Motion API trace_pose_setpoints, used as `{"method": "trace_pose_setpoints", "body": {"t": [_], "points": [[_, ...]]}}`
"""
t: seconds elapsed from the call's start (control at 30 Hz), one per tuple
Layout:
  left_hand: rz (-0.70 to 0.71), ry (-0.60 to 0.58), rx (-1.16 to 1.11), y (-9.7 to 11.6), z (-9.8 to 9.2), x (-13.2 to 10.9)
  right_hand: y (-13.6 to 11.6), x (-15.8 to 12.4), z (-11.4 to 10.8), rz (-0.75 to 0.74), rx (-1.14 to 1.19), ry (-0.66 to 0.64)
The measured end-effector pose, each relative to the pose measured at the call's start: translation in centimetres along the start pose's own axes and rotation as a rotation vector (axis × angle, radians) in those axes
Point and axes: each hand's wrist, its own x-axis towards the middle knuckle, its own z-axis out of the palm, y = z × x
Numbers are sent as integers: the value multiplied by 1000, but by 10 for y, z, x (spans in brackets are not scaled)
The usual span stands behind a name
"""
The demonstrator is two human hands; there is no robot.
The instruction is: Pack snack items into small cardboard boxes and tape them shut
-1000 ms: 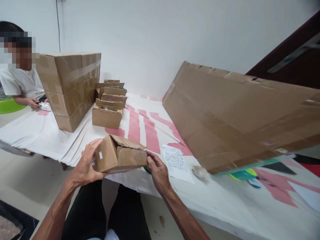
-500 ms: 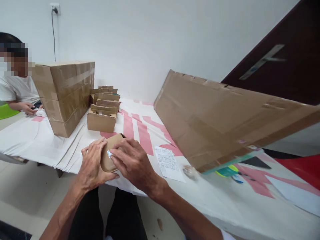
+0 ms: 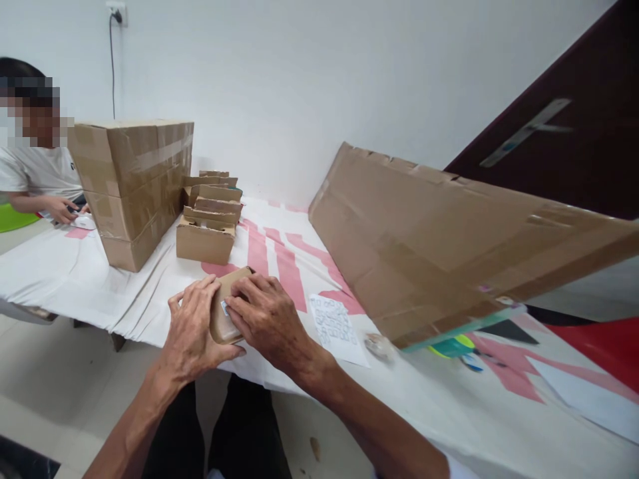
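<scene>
A small cardboard box [image 3: 223, 327] rests at the near edge of the counter [image 3: 74, 279]. The left hand [image 3: 192, 326] has its grip wrapped around the box's end. The right hand [image 3: 267, 319] keeps a loose grip, its fingers flat on the box's white label [image 3: 224, 308]. A sticker sheet [image 3: 337, 326] lies nearby.

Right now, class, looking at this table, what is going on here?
A seated person handles a small cardboard box at the near edge of the table. The left hand grips its near end; the right hand lies over the top, fingers pressing beside a small white label. A printed sheet lies just right of it. Behind stand a row of open small boxes and a big taped carton. Another person's hand rests at the far left.
</scene>
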Motion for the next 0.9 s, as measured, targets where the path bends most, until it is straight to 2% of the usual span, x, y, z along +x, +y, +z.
{"method": "trace_pose_setpoints", "body": {"t": [0.37,0.9], "points": [[-11,35,30,5,0,-1,-4,1,3,14,-24,7],[-36,10,8,9,0,-2,-5,-1,8,29,-11,-39]]}}
